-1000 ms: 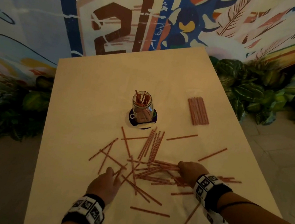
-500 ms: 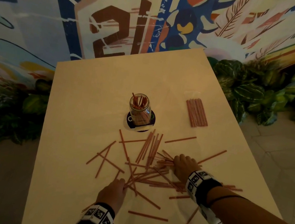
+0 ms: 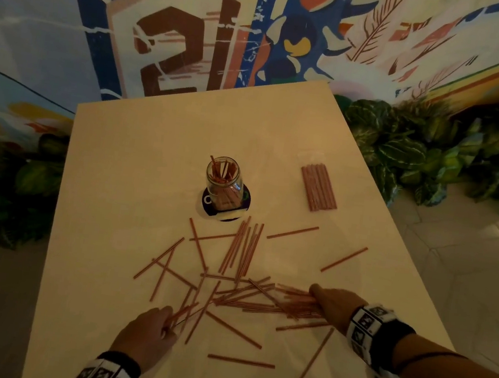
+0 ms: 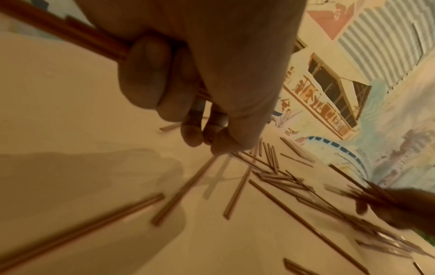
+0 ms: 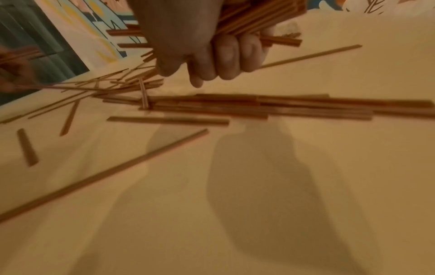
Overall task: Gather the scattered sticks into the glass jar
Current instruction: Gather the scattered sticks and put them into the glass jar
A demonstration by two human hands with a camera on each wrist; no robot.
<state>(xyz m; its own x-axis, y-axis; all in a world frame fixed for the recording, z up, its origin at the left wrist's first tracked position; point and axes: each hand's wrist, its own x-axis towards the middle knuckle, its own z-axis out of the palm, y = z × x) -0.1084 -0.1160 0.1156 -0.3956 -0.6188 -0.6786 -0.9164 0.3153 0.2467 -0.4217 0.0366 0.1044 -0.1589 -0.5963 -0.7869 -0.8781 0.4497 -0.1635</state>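
A glass jar point(image 3: 223, 182) with several reddish sticks upright in it stands mid-table on a dark coaster. Many loose sticks point(image 3: 238, 291) lie scattered in front of it. My right hand point(image 3: 332, 307) grips a bundle of sticks point(image 5: 259, 20) at the right of the pile, fingers curled round them just above the table. My left hand point(image 3: 147, 335) sits near the front left of the pile, its fingers curled round a few sticks point(image 4: 77, 35) that stick out past the fist.
A flat packet of sticks point(image 3: 319, 187) lies to the right of the jar. The pale table point(image 3: 136, 175) ends close behind my wrists and at the right edge. Leafy plants point(image 3: 419, 153) and a painted wall surround the table.
My right hand slid right along the pile, holding more sticks. My left hand shifted forward and right, then drew back a little, holding a few sticks. The jar has not moved.
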